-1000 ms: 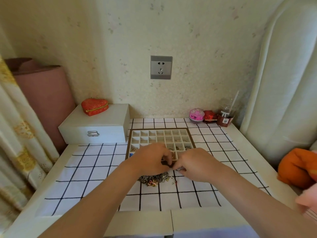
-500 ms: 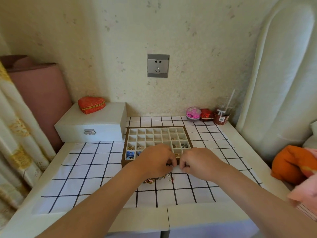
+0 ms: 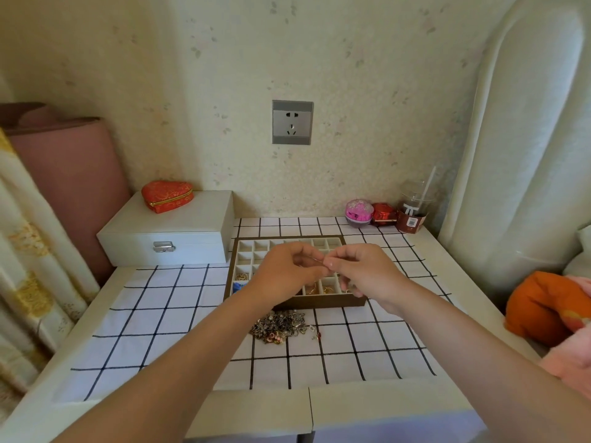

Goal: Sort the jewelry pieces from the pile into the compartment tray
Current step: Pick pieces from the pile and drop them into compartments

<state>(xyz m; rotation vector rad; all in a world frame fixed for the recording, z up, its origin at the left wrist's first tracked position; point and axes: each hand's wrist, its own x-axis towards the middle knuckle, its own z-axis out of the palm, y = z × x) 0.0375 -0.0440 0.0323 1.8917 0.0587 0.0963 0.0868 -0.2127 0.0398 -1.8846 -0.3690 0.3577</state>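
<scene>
A brown compartment tray point(image 3: 319, 302) with a white grid stands mid-table on the checked cloth; a few near cells hold gold pieces and one blue item. The jewelry pile point(image 3: 281, 324) lies on the cloth just in front of the tray. My left hand point(image 3: 284, 273) and my right hand point(image 3: 364, 270) are raised over the tray, fingertips meeting. Between them they pinch a thin, small jewelry piece point(image 3: 319, 262), too fine to identify. The hands hide much of the tray's middle.
A white latch box point(image 3: 169, 233) with a red heart-shaped pouch point(image 3: 168, 196) on it stands at the back left. A pink container point(image 3: 358, 212), a red box point(image 3: 383, 214) and a plastic cup with a straw point(image 3: 414, 212) stand at the back right. An orange cushion point(image 3: 543, 305) lies off the right edge.
Both hands have lifted from the pile up and forward over the tray, carrying the small piece between their fingertips. The pile is now uncovered.
</scene>
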